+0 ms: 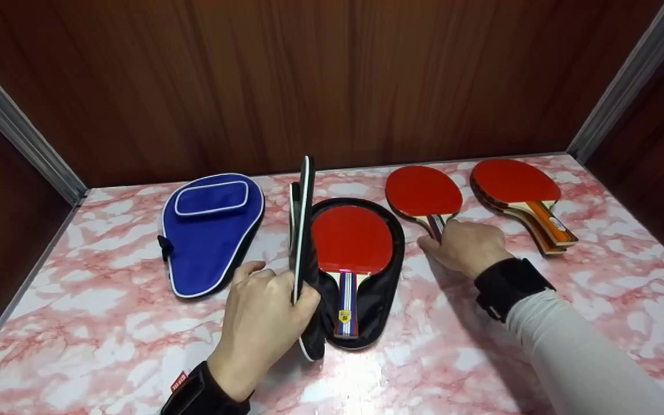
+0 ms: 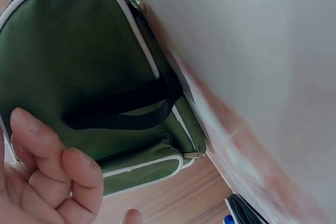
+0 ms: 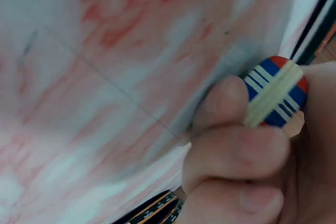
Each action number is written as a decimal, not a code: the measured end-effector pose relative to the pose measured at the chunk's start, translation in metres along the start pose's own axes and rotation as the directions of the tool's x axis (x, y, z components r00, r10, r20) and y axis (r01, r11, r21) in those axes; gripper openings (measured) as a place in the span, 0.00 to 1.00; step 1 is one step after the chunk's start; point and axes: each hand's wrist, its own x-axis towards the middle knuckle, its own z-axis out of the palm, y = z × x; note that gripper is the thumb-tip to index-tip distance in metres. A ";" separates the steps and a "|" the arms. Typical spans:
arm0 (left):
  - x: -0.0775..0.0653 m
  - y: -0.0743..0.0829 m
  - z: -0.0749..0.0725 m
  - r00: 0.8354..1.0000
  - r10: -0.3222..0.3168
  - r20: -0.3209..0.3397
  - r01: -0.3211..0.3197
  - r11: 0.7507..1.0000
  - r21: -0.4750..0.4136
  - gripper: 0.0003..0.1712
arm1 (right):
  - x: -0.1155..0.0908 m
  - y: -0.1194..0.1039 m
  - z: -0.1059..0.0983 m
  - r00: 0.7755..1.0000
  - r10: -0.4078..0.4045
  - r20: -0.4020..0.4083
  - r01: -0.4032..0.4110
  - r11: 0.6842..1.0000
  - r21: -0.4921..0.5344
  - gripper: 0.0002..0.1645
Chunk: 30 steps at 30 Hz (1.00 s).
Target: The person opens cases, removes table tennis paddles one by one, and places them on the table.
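A green paddle case (image 2: pixel 79 51) with white piping, a black strap and a zipped pocket shows in the left wrist view. In the head view its raised cover (image 1: pixel 307 230) stands almost edge-on, and my left hand (image 1: pixel 266 325) grips its lower edge, thumb on the inner side. Inside the case's black lower half (image 1: pixel 387 305) lies a red table tennis paddle (image 1: pixel 355 242), handle toward me. To the right, my right hand (image 1: pixel 470 248) grips the handle (image 3: pixel 275 93) of a second red paddle (image 1: pixel 424 193), its striped butt showing past my curled fingers.
A blue paddle case (image 1: pixel 205 248) with white piping lies at the left. Two stacked paddles (image 1: pixel 516 184) with orange handles lie at the right. The pink-marbled tabletop (image 1: pixel 107 323) meets a brown wood-grain panel (image 1: pixel 332 80) at the back, with panels on both sides.
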 end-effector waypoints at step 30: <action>-0.001 -0.001 0.002 1.000 -0.013 0.018 0.013 1.000 -0.024 0.21 | -0.098 -0.102 0.041 0.805 -0.395 -0.443 0.429 0.903 -0.026 0.49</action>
